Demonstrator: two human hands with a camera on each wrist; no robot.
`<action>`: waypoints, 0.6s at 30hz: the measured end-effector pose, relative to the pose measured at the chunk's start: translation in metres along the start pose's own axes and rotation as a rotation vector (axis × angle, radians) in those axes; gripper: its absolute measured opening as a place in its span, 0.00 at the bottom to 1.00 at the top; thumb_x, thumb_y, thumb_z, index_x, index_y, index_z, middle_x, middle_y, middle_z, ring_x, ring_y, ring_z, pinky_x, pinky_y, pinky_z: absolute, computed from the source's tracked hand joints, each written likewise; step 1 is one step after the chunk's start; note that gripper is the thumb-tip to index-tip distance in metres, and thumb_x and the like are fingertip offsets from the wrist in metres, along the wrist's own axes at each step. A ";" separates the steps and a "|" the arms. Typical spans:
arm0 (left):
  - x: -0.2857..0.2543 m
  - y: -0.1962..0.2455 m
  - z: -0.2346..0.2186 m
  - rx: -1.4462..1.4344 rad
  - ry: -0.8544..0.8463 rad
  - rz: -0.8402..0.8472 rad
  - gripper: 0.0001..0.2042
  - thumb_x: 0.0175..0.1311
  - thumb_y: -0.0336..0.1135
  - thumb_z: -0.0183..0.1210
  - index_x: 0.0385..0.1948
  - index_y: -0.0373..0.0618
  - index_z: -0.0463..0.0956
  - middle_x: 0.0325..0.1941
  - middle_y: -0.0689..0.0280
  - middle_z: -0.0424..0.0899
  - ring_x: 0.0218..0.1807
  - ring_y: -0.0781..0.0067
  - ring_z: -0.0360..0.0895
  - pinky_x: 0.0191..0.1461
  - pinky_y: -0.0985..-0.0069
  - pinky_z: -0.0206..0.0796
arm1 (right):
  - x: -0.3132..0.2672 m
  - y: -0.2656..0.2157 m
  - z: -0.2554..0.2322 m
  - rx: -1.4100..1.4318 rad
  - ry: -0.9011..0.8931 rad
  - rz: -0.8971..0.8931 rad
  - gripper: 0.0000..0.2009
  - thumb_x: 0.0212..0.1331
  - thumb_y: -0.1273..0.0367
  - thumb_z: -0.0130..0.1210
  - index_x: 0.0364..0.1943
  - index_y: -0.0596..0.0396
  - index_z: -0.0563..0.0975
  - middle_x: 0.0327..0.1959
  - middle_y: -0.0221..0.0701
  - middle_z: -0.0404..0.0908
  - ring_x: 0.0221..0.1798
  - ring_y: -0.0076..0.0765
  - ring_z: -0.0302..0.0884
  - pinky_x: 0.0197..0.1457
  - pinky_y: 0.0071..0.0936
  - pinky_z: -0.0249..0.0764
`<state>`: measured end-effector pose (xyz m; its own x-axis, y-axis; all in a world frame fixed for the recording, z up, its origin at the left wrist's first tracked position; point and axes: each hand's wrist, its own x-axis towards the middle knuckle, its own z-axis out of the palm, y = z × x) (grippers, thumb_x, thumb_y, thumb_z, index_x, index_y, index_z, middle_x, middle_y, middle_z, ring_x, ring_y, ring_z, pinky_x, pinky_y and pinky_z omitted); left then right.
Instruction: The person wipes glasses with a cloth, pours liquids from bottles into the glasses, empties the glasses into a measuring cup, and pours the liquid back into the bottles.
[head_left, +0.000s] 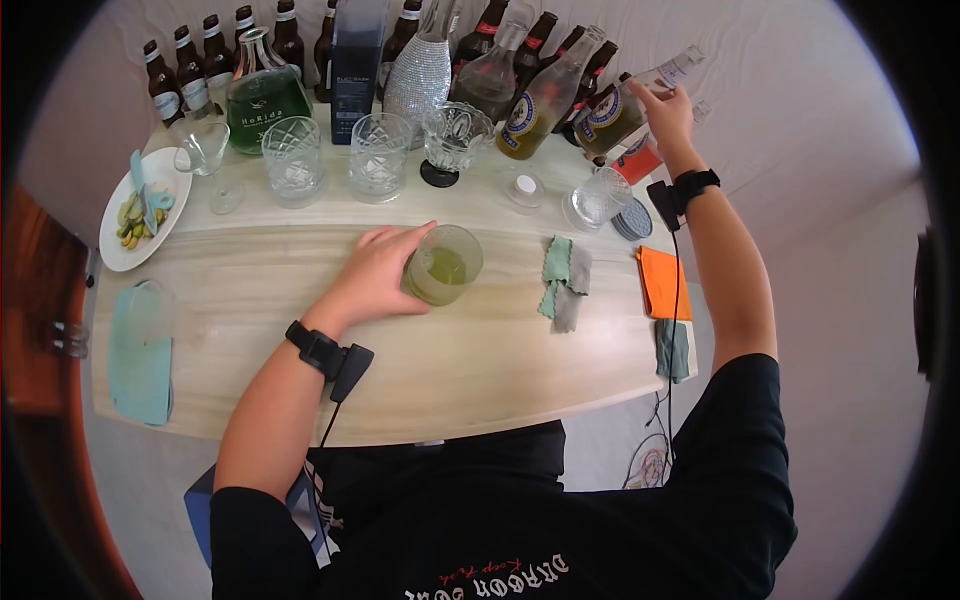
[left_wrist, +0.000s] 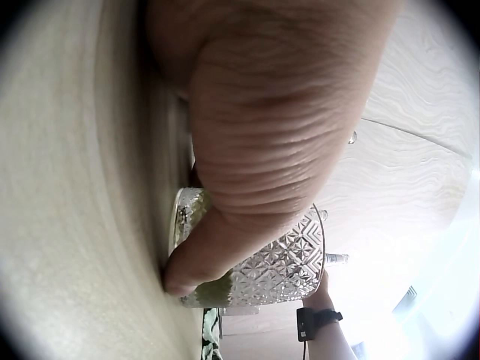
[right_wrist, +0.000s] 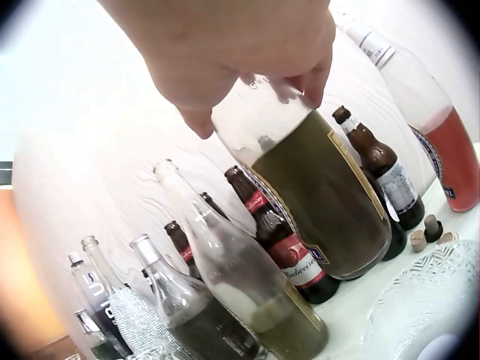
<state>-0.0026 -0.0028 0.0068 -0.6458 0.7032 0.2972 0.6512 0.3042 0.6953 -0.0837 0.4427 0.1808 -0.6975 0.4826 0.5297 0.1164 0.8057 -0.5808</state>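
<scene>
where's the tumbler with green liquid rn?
In the head view, the tumbler is around mid-table, gripped by the left hand on its left side, with the green and grey cloths to its right.

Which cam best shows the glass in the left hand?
Head: it looks down into the glass, green liquid visible. Left wrist shows its patterned side, partly behind the left hand. Right wrist doesn't show it.

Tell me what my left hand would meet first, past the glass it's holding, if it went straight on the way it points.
Probably the black-footed goblet, beyond the left hand and glass in the head view, though depth is hard to judge.
</scene>
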 end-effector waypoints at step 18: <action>0.000 0.003 0.000 0.027 -0.021 -0.024 0.48 0.36 0.38 0.75 0.69 0.48 0.64 0.59 0.58 0.79 0.65 0.57 0.72 0.77 0.58 0.48 | -0.002 0.044 0.058 -0.008 -0.215 -0.016 0.32 0.44 0.48 0.73 0.47 0.58 0.78 0.41 0.33 0.86 0.44 0.33 0.84 0.49 0.31 0.77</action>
<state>-0.0009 -0.0018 0.0093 -0.6533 0.7086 0.2668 0.6462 0.3381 0.6842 -0.1183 0.4573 0.1188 -0.8340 0.3863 0.3940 0.1095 0.8157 -0.5680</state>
